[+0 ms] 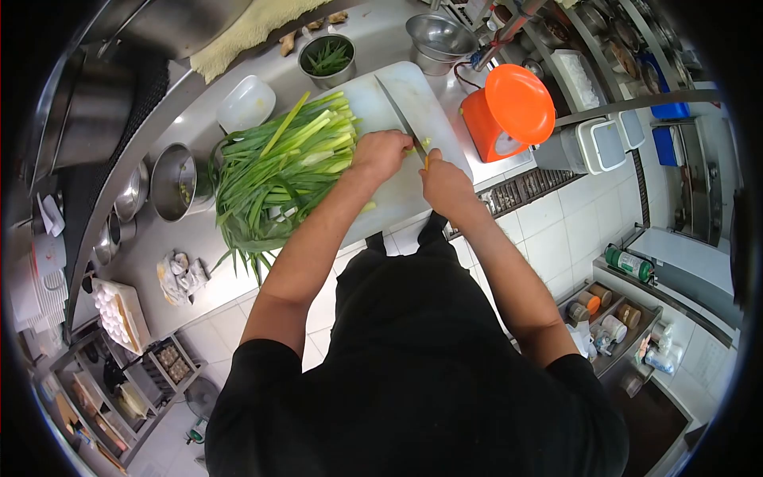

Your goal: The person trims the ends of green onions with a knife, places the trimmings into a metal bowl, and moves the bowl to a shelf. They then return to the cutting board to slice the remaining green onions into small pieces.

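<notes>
I see greens (329,59) in the steel pot (326,82); my right hand (447,188) grips the knife (396,104), pointing diagonally away, leftward; my left hand (382,154) curls alongside, its hold unclear.

a hand could pass over the near part of the cutting board (395,195); leftward the heap of green onions (278,163) blocks, rightward the orange scale (517,107), while the knife (394,105) slants across the far part.

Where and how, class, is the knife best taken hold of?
Probably by its handle, coming from the person's near right side, where the right hand grips it: the long blade points away across the white cutting board, leaving the handle nearest the body.
</notes>
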Motion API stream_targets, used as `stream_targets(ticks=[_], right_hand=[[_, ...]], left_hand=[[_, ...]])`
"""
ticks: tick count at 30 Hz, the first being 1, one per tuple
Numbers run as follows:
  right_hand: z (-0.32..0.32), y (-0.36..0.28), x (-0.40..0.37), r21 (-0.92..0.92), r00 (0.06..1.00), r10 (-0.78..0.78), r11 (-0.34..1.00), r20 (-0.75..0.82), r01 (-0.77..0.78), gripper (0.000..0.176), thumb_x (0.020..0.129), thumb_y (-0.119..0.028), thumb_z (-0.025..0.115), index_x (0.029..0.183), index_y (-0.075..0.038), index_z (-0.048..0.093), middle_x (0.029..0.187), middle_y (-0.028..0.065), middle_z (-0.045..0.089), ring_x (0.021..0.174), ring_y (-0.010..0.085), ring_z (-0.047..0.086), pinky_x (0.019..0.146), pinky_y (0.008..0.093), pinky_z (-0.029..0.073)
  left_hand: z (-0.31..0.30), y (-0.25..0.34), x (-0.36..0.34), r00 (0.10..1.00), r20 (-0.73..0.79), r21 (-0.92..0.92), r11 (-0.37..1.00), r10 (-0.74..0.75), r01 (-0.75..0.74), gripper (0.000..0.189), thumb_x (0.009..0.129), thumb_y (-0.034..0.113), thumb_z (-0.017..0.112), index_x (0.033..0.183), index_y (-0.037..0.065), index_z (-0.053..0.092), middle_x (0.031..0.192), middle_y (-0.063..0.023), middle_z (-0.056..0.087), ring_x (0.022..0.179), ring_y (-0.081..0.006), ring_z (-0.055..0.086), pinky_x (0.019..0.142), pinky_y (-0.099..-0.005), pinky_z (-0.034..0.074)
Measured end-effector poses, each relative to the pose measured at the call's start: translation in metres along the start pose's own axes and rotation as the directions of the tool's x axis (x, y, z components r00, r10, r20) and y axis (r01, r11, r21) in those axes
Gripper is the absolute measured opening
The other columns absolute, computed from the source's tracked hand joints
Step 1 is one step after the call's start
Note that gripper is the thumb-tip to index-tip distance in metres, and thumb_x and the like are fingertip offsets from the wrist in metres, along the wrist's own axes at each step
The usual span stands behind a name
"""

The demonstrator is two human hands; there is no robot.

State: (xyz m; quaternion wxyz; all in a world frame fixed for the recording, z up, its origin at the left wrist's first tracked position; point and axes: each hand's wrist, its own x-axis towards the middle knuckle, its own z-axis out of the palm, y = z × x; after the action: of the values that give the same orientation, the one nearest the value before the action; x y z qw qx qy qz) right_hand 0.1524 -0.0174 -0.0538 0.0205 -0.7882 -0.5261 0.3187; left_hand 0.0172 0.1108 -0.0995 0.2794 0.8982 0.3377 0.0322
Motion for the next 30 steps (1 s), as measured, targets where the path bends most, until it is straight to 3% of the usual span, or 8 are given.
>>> stream_targets(ticks=[4, 7, 13, 19, 30], right_hand=[[0.019, 0.006, 0.014, 0.017, 0.999, -0.001, 1.0, -0.034, 0.001, 0.032, 0.108, -0.023, 0.056, 0.125, 0.003, 0.049, 0.105, 0.0296, 0.075, 0.101, 0.0471, 0.075, 0.089, 0.0547, 0.058], [0.002, 0.001, 0.005, 0.006, 0.999, -0.019, 1.0, -0.031, 0.019, 0.032, 0.108, -0.023, 0.056, 0.125, 0.003, 0.049, 0.104, 0.0289, 0.075, 0.1, 0.0472, 0.075, 0.089, 0.0551, 0.058], [0.02, -0.001, 0.011, 0.039, 1.0, 0.019, 0.999, -0.024, -0.018, 0.032, 0.108, -0.023, 0.055, 0.126, 0.004, 0.049, 0.105, 0.0289, 0.075, 0.102, 0.0467, 0.074, 0.09, 0.0545, 0.058], [-0.001, -0.007, -0.004, 0.029, 0.999, 0.013, 0.999, 0.038, -0.014, 0.032, 0.108, -0.022, 0.054, 0.127, 0.004, 0.049, 0.11, 0.0303, 0.074, 0.105, 0.0467, 0.074, 0.092, 0.0544, 0.057], [0.001, -0.003, -0.006, 0.032, 0.999, -0.031, 0.999, 0.017, 0.031, 0.033, 0.107, -0.021, 0.057, 0.125, 0.005, 0.05, 0.105, 0.0294, 0.075, 0.101, 0.0474, 0.074, 0.091, 0.0554, 0.057]], left_hand=[[0.005, -0.003, -0.002, 1.0, -0.006, -0.017, 1.0, -0.009, 0.009, 0.016, 0.091, 0.016, 0.072, 0.105, 0.015, 0.08, 0.112, -0.0082, 0.078, 0.1, -0.0347, 0.074, 0.089, -0.0474, 0.059], [-0.003, 0.002, 0.0, 0.996, 0.07, 0.03, 0.998, -0.064, 0.062, 0.015, 0.09, 0.016, 0.073, 0.103, 0.014, 0.079, 0.108, -0.0097, 0.078, 0.098, -0.0353, 0.074, 0.088, -0.0478, 0.059], [0.007, -0.005, 0.0, 0.999, 0.031, 0.053, 0.998, -0.017, 0.016, 0.016, 0.089, 0.015, 0.073, 0.104, 0.013, 0.08, 0.106, -0.0114, 0.077, 0.099, -0.0358, 0.074, 0.088, -0.048, 0.059], [0.012, -0.009, -0.011, 0.999, -0.048, 0.023, 1.0, 0.011, -0.01, 0.024, 0.089, 0.005, 0.068, 0.109, 0.01, 0.08, 0.112, -0.0119, 0.076, 0.101, -0.0364, 0.073, 0.091, -0.0473, 0.058], [0.005, -0.004, -0.012, 0.998, -0.016, -0.003, 0.999, -0.054, 0.054, 0.021, 0.088, 0.004, 0.069, 0.106, 0.009, 0.079, 0.112, -0.0138, 0.075, 0.104, -0.0375, 0.072, 0.092, -0.0486, 0.058]])
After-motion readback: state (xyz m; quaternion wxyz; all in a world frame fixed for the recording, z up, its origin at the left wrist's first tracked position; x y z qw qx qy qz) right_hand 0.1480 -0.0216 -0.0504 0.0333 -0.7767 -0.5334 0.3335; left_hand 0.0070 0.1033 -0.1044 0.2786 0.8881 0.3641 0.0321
